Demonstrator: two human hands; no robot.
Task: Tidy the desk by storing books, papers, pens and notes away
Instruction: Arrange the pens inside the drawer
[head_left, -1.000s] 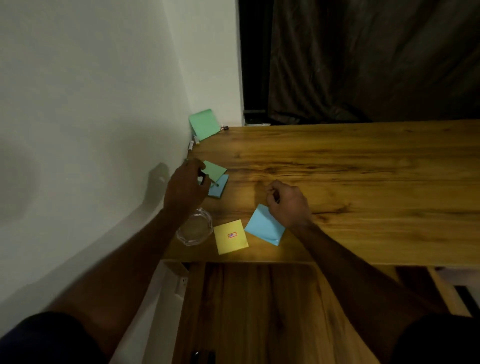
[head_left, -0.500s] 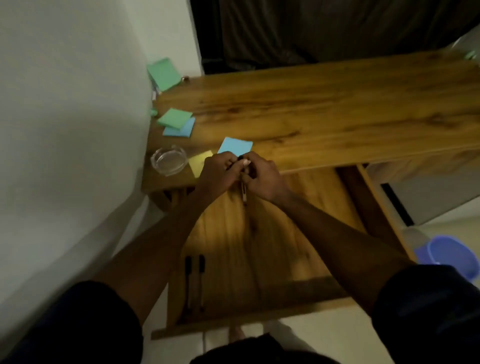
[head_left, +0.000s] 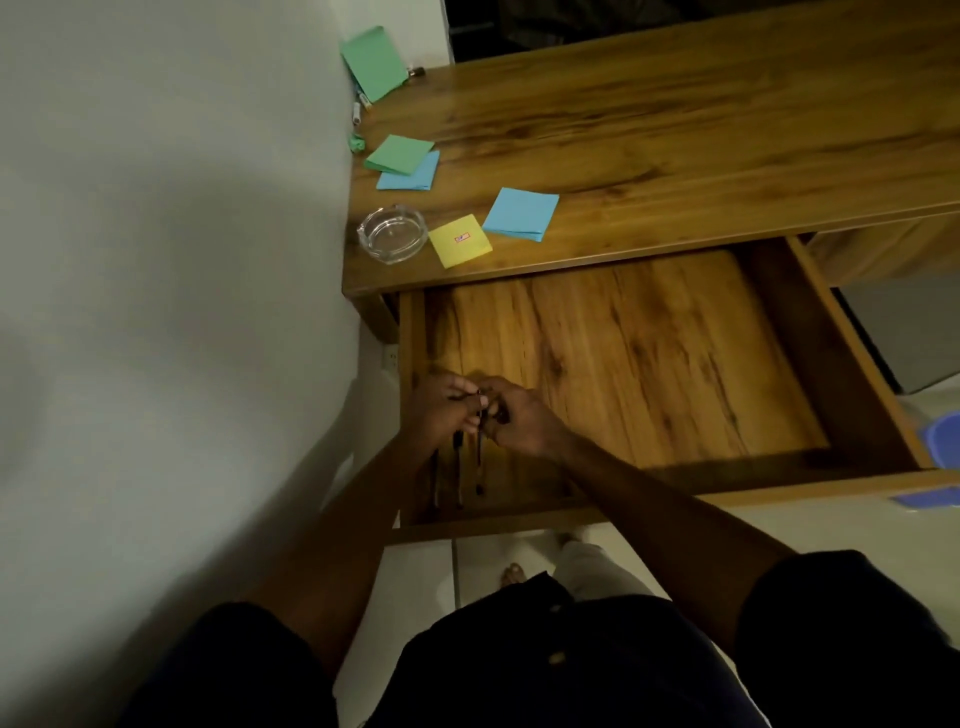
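Holds left grip (head_left: 441, 410) and right grip (head_left: 522, 423) together, touching, over the front-left corner of the open drawer (head_left: 727, 501). Curls the fingers of both grips round one thin dark pen (head_left: 479, 460): pinches it from the left with the left grip and from the right with the right grip, both closed tight, nothing else in either. Points the pen down toward the drawer front; cannot tell whether its lower end touches the drawer bottom. Too blurred to tell cap on or off. Has other pens (head_left: 459, 473) just beside it, dark, lying lengthwise along the drawer's left side, upper ends hidden under the left grip. Shows bare wood across the drawer bottom to the right of the grips.

Has notes out on the desk (head_left: 675, 119), all at its left end. Has yellow notes (head_left: 460, 240) with a small red label near the front edge, just beside a glass ashtray (head_left: 392, 234) on their left and blue notes (head_left: 521, 214) on their right. Has green notes (head_left: 399, 154) further back, lying partly over second blue notes (head_left: 413, 178). Has a green pad (head_left: 374, 62) leaning on the room wall (head_left: 156, 260) at the back corner, markers (head_left: 358, 111) below it along that wall, a green scrap (head_left: 357, 143) nearby. Shows a bare foot (head_left: 514, 574) on the floor under the drawer front and a blue bin (head_left: 943, 436) at the far right.
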